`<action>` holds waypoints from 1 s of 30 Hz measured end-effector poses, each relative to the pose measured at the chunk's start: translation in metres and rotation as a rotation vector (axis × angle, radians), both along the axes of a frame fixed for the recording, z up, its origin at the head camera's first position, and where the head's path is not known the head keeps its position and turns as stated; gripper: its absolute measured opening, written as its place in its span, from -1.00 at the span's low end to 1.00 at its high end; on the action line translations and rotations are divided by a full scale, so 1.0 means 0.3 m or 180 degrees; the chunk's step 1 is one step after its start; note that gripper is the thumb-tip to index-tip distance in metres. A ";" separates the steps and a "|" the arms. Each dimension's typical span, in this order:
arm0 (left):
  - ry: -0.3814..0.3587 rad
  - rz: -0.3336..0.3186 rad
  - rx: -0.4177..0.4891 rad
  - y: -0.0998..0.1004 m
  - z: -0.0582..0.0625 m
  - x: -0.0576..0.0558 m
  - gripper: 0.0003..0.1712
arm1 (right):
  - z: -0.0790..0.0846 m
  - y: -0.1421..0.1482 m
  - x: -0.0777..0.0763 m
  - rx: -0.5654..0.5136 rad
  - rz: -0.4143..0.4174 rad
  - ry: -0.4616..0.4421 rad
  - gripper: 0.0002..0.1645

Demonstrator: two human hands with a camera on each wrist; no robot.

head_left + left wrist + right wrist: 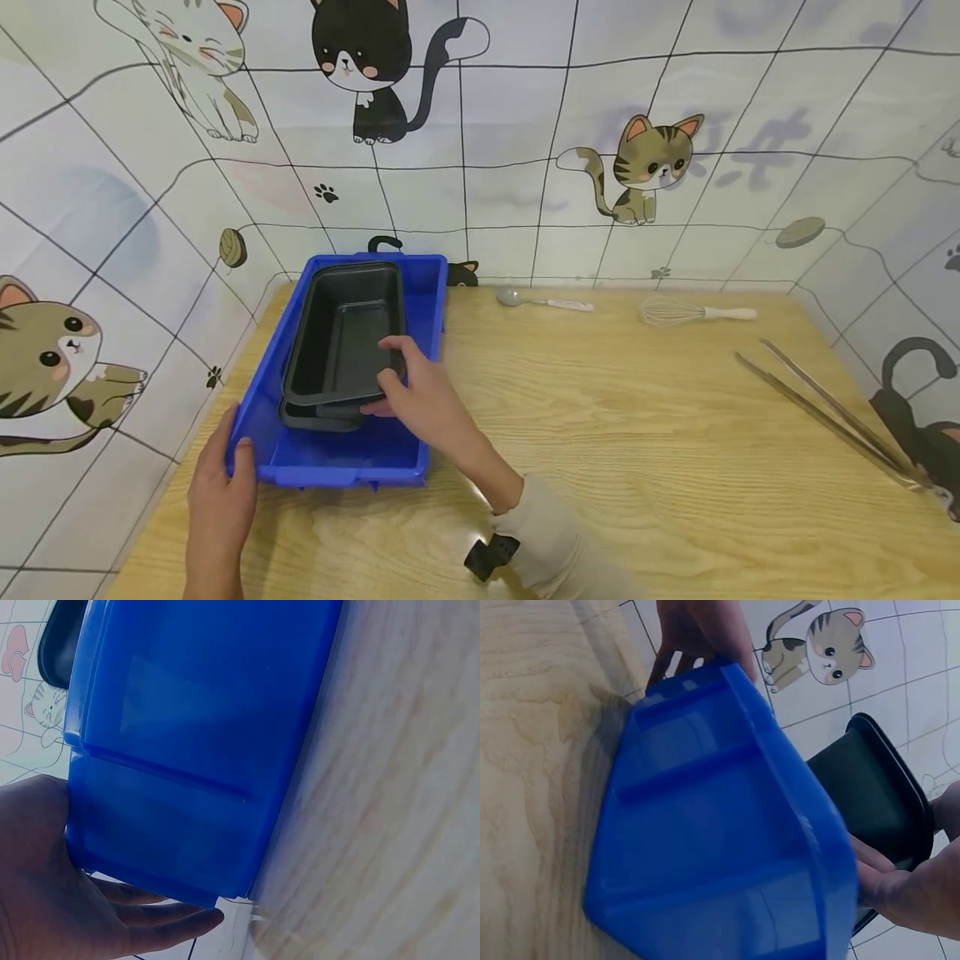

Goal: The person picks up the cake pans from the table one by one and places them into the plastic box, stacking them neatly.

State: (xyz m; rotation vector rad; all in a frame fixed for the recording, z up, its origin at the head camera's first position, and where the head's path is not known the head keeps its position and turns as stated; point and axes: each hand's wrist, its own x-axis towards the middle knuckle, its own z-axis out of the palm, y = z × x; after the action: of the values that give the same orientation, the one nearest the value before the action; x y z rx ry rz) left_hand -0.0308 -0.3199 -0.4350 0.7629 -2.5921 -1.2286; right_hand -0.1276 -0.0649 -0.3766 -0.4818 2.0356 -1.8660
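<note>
A blue plastic bin (345, 477) stands at the left of the table. Inside it, a black loaf pan (352, 333) lies tilted over a second dark pan (318, 419), which is mostly hidden beneath. My right hand (431, 404) grips the upper loaf pan at its near right corner, thumb and forefinger over the rim and other fingers below. My left hand (221, 508) holds the bin by its near left corner. In the left wrist view, the fingers (169, 930) of that hand reach round the bin's outer wall.
Along the back of the wooden table (600, 450) lie a spoon (543, 302) and a white-handled whisk (697, 312). Long metal tongs (832, 417) rest at the right. Cat-patterned wall covering (510, 125) encloses the table at the back and sides.
</note>
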 end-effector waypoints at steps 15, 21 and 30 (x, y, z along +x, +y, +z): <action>0.0115 -0.0027 0.0020 0.003 -0.020 0.000 -0.32 | -0.041 -0.094 0.002 0.0660 -0.0120 0.0173 -0.36; 0.0110 -0.0055 0.0002 0.000 -0.018 -0.008 -0.31 | -0.053 -0.115 -0.007 0.0820 -0.0093 0.0201 -0.35; -0.0002 -0.0024 -0.0059 0.004 -0.016 -0.008 -0.30 | -0.099 -0.126 -0.006 0.1026 -0.0203 0.0766 -0.38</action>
State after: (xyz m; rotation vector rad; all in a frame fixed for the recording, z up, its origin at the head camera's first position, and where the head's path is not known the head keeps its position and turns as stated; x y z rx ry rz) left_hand -0.0332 -0.3187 -0.4398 0.7510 -2.6054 -1.2049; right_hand -0.1294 -0.1026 -0.4064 -0.5803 2.4787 -1.5296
